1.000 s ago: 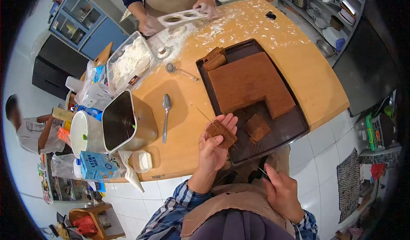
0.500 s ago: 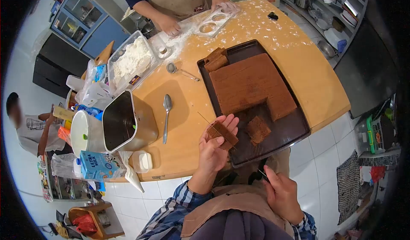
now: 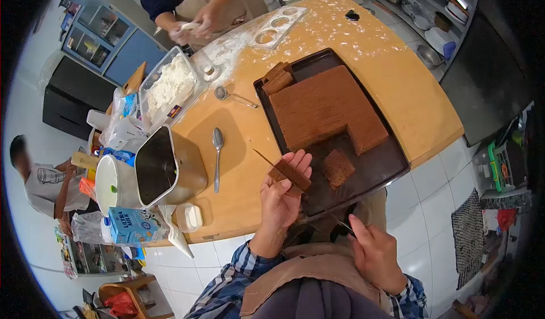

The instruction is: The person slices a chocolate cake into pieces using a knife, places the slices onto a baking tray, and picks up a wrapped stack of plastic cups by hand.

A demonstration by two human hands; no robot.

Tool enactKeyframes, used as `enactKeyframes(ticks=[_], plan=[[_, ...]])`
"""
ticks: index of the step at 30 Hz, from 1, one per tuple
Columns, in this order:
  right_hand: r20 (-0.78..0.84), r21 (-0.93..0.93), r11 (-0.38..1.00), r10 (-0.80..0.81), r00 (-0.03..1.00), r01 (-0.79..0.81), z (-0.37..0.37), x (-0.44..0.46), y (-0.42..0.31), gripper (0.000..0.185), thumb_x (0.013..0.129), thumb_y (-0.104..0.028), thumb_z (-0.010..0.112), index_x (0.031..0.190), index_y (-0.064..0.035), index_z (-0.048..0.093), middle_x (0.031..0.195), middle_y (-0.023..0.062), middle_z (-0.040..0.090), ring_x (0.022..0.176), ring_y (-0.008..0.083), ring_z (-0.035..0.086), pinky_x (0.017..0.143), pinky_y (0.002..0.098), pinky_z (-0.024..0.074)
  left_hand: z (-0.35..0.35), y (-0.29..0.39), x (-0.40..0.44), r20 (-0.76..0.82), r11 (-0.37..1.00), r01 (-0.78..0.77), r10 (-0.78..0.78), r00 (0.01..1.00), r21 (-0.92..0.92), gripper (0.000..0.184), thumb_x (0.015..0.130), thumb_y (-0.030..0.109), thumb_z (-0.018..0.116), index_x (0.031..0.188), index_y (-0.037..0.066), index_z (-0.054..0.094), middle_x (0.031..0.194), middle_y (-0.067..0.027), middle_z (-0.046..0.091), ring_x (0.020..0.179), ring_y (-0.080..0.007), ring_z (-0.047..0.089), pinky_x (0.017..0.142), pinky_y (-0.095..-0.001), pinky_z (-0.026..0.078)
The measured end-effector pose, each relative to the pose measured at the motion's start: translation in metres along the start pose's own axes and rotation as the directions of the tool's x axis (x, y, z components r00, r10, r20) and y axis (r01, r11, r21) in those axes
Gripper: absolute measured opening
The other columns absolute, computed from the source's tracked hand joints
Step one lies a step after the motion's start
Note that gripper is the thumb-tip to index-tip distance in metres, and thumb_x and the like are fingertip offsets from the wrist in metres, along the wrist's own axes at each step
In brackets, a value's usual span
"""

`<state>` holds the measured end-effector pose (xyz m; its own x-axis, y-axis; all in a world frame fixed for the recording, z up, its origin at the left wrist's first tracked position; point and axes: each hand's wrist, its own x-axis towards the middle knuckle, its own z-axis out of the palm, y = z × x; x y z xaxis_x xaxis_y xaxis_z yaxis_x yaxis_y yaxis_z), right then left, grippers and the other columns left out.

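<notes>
Cradling a small brown cake piece (image 3: 294, 176), the left hand (image 3: 278, 205) is turned palm up, its thumb pressing the near side and its fingers stretched out beneath, over the table edge beside the tray; the right hand (image 3: 372, 256) is curled firmly around a knife (image 3: 264, 158), whose handle is mostly hidden in the fist, and the thin blade runs slantwise to the cake piece, its tip showing beyond the far side, though how deep it sits in the crumb cannot be told. Just right of the left hand lies a dark tray (image 3: 366, 174) bearing a large cake block (image 3: 323, 109) with a notch out of its near corner, a loose square (image 3: 339, 168) in that gap and cut slices (image 3: 278, 78) at the far left corner. Left of the tray, on the wooden table (image 3: 420, 120), are a spoon (image 3: 217, 154), a small strainer (image 3: 221, 93) and a deep metal tin (image 3: 190, 168). Farther off, beyond a tub of flour (image 3: 173, 86), a co-worker's floury hands (image 3: 198, 26) hold a pale lump near a white cutter (image 3: 278, 29)
</notes>
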<state>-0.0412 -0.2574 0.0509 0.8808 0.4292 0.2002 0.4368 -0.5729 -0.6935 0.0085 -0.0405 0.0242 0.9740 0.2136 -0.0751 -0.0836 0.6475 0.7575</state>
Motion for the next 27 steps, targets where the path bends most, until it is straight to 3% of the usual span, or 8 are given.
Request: enactKeyframes(ticks=[4, 13, 16, 19, 22, 25, 27], plan=[[-0.006, -0.007, 1.000, -0.024, 1.000, 0.024, 0.001, 0.004, 0.000, 0.054, 0.072, 0.001, 0.067, 0.124, -0.0080, 0.054, 0.064, 0.0111, 0.049, 0.050, 0.0266, 0.050, 0.045, 0.0368, 0.0392, 0.000, 0.001, -0.001, 0.001, 0.994, 0.002, -0.002, 1.000, -0.113, 0.053, 0.078, 0.007, 0.056, 0.127, -0.005, 0.040, 0.134, -0.0260, 0.041, 0.127, -0.0376, 0.040, 0.105, -0.0453, 0.035], [0.014, -0.095, 0.995, -0.023, 1.000, 0.025, -0.004, 0.007, -0.001, 0.051, 0.072, 0.000, 0.068, 0.121, -0.0076, 0.056, 0.063, 0.0102, 0.047, 0.049, 0.0263, 0.048, 0.045, 0.0374, 0.0389, 0.001, -0.004, -0.001, -0.033, 0.990, 0.018, -0.022, 0.999, -0.138, 0.050, 0.079, 0.006, 0.055, 0.126, -0.005, 0.041, 0.134, -0.0262, 0.042, 0.127, -0.0371, 0.041, 0.105, -0.0454, 0.036], [0.009, -0.088, 0.996, -0.030, 0.999, 0.031, -0.003, 0.011, -0.001, 0.052, 0.072, -0.001, 0.068, 0.122, -0.0076, 0.056, 0.064, 0.0102, 0.048, 0.049, 0.0264, 0.049, 0.045, 0.0375, 0.0392, 0.002, -0.004, -0.002, -0.025, 1.000, 0.026, -0.026, 0.999, -0.002, 0.056, 0.080, 0.021, 0.057, 0.128, -0.002, 0.040, 0.137, -0.0229, 0.039, 0.130, -0.0342, 0.037, 0.108, -0.0438, 0.032], [0.035, -0.095, 0.995, -0.016, 0.999, 0.019, -0.007, 0.007, -0.001, 0.051, 0.072, -0.001, 0.068, 0.122, -0.0075, 0.055, 0.064, 0.0101, 0.048, 0.050, 0.0267, 0.049, 0.046, 0.0376, 0.0398, -0.002, -0.002, 0.000, -0.025, 0.984, 0.018, -0.022, 0.999, -0.176, 0.050, 0.080, 0.006, 0.055, 0.126, -0.006, 0.041, 0.133, -0.0262, 0.042, 0.126, -0.0370, 0.041, 0.105, -0.0452, 0.037], [0.067, -0.100, 0.995, 0.020, 0.998, -0.014, -0.008, 0.004, -0.001, 0.053, 0.073, -0.003, 0.066, 0.123, -0.0099, 0.054, 0.067, 0.0096, 0.048, 0.052, 0.0270, 0.051, 0.047, 0.0382, 0.0415, 0.003, -0.003, -0.001, -0.028, 0.991, 0.025, -0.029, 0.999, -0.131, 0.051, 0.080, 0.007, 0.055, 0.126, -0.006, 0.040, 0.133, -0.0258, 0.042, 0.127, -0.0368, 0.040, 0.105, -0.0451, 0.036], [0.085, -0.117, 0.993, 0.045, 0.995, -0.035, -0.007, 0.011, -0.002, 0.056, 0.072, -0.006, 0.062, 0.126, -0.0147, 0.053, 0.071, 0.0091, 0.049, 0.057, 0.0273, 0.054, 0.051, 0.0391, 0.0443, 0.003, -0.009, -0.001, 0.000, 0.999, 0.045, -0.045, 0.999, 0.016, 0.058, 0.079, 0.023, 0.058, 0.129, -0.002, 0.040, 0.137, -0.0227, 0.039, 0.130, -0.0344, 0.037, 0.108, -0.0442, 0.032], [0.053, -0.092, 0.996, 0.009, 0.999, -0.004, -0.004, 0.015, -0.003, 0.056, 0.072, -0.006, 0.062, 0.127, -0.0147, 0.053, 0.071, 0.0093, 0.049, 0.057, 0.0275, 0.054, 0.051, 0.0390, 0.0449, 0.004, -0.008, -0.001, -0.016, 0.999, 0.039, -0.039, 0.999, 0.015, 0.059, 0.079, 0.024, 0.057, 0.129, -0.002, 0.039, 0.137, -0.0230, 0.039, 0.130, -0.0345, 0.036, 0.108, -0.0446, 0.031]])
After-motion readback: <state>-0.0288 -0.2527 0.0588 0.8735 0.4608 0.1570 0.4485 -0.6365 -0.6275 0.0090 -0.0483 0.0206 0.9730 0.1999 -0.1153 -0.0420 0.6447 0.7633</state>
